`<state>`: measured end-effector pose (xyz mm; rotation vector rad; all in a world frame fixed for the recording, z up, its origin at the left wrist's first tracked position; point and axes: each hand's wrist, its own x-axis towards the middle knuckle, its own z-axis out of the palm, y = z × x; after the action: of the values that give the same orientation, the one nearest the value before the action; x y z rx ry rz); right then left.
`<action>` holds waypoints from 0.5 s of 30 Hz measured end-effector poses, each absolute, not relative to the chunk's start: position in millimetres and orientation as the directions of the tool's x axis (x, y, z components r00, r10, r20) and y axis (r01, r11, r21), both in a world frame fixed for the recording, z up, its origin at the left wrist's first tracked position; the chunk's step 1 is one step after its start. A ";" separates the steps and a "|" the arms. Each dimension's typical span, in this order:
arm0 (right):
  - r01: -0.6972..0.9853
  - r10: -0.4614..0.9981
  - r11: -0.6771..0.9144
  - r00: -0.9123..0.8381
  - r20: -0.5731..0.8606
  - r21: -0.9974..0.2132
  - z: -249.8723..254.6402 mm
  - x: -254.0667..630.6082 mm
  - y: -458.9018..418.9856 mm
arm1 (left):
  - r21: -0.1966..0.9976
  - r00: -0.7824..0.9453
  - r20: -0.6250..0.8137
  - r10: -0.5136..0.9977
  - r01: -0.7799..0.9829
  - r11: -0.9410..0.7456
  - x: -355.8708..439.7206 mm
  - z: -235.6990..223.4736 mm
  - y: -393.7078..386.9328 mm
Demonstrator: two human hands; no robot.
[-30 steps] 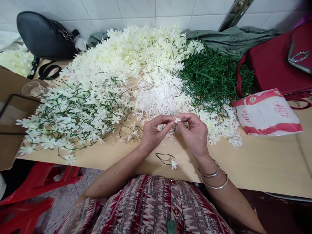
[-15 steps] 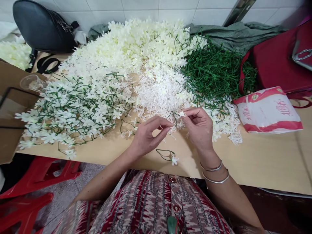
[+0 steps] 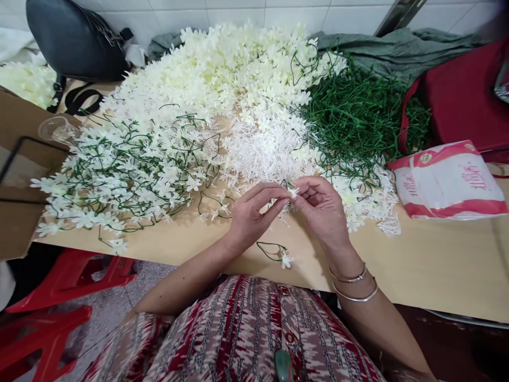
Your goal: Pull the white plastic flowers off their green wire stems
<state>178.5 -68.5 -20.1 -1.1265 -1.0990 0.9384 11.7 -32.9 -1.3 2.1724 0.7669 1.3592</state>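
My left hand [image 3: 256, 215] and my right hand [image 3: 323, 209] meet fingertip to fingertip above the table's near side. Between them is a small white artificial flower [image 3: 293, 192], pinched by my right thumb and fingers. A thin green stem [image 3: 287, 184] shows at my left fingertips; its lower end is hidden by the fingers. Below the hands, a finished-looking white flower on a looped green stem [image 3: 274, 253] lies on the table. Behind them spreads a heap of thin white stamen pieces [image 3: 264, 151].
Stemmed white flowers [image 3: 131, 175] are heaped at left, cream petals [image 3: 226, 63] at the back, green stems [image 3: 353, 116] at right. A pink-and-white packet [image 3: 449, 180], a red bag [image 3: 465, 95], a black bag [image 3: 75, 40] and a cardboard box [image 3: 24, 170] stand around. Red stools [image 3: 75, 281] are below left.
My left hand has moved right, bringing its fingertips and the green stem up to the white flower in my right hand. The whole view has shifted slightly.
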 end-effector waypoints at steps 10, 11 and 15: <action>0.002 0.950 0.174 0.264 0.168 -0.985 -21.9 180.2 -66.9 | 0.732 0.374 0.561 0.739 0.194 -0.654 0.3 1.6 -37.4; -0.023 0.950 0.171 0.269 0.159 -0.985 -23.1 181.6 -66.3 | 0.720 0.435 0.549 0.714 0.188 -0.668 -6.2 4.3 -39.3; -0.125 0.952 0.146 0.287 0.105 -0.981 -25.3 185.3 -63.3 | 0.577 0.842 0.374 0.388 0.117 -0.808 -35.5 8.3 -51.4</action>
<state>185.3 -63.3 -25.3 -1.1332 -0.9565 0.9768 -35.5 -51.4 8.3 2.4669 0.3691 0.6573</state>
